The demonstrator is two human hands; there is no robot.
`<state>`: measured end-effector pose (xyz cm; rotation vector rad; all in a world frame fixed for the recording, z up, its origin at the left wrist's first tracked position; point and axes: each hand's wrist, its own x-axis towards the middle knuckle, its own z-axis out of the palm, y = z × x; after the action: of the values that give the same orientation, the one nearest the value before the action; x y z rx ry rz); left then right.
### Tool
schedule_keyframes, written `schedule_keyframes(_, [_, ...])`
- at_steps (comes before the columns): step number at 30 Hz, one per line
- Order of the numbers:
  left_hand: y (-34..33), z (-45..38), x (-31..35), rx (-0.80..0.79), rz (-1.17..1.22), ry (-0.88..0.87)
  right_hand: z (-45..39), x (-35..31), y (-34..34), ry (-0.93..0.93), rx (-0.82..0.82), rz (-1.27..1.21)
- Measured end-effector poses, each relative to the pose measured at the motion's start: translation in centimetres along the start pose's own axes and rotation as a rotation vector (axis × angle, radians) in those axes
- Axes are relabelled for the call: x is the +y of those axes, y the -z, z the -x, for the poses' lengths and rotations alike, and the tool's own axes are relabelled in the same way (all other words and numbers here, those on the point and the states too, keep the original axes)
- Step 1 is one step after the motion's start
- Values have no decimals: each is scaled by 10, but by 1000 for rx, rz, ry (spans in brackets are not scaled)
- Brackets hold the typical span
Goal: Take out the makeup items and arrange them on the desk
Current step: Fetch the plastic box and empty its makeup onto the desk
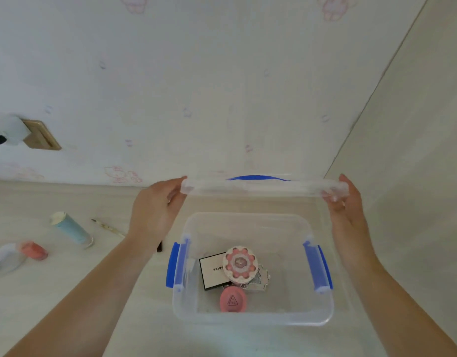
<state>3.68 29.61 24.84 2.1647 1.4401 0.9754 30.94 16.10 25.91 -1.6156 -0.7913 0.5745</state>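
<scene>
While the far edge of the worktop butts right up against the wallpapered wall, and a plain panel closes off the right side, the open room is mostly on the left and along the near edge.

Both hands are up over the far side of the clear storage box, holding its clear lid by the two short ends. The left hand has fingers curled onto the left end, the right hand pinches the right end. You can see the lid's blue handle peeking over the top. The lid is lifted clear of the box, level, edge-on to the camera.

The box sits on the worktop near the right side, blue latches flipped outward on both sides. Inside it:
- a black-and-white flat case lying on the bottom
- a round pink-and-cream flower compact resting partly on top of that case
- something clear and shiny just right of the compact, can't tell what it is
- a round pink compact with a triangle mark, nearest the near wall

All of that is below and between the hands.

Over on the left part of the worktop: a pale blue tube lying down, a thin stick-like tool near it, and toward the left edge a coral-pink item touching a white one.
</scene>
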Motion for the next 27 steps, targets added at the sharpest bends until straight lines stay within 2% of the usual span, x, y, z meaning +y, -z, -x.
schedule_keyframes(2, [-11, -22, -4, -10, -27, 37, -19, 6, -6, -10, -21, 55])
schedule_keyframes(5, [-29, -55, -12, -81, 7, 188, -50, 18, -14, -20, -59, 163])
schedule_keyframes(13, [-79, -99, -47, -219, 210, 502, -114, 52, -43, -230, -176, 311])
schedule_keyframes(21, [-110, -106, -69, -260, 211, 601, -146, 74, -58, -350, -246, 451])
schedule_keyframes(27, [-121, -106, -73, -274, 234, 635, -153, 81, -62, -342, -160, 443])
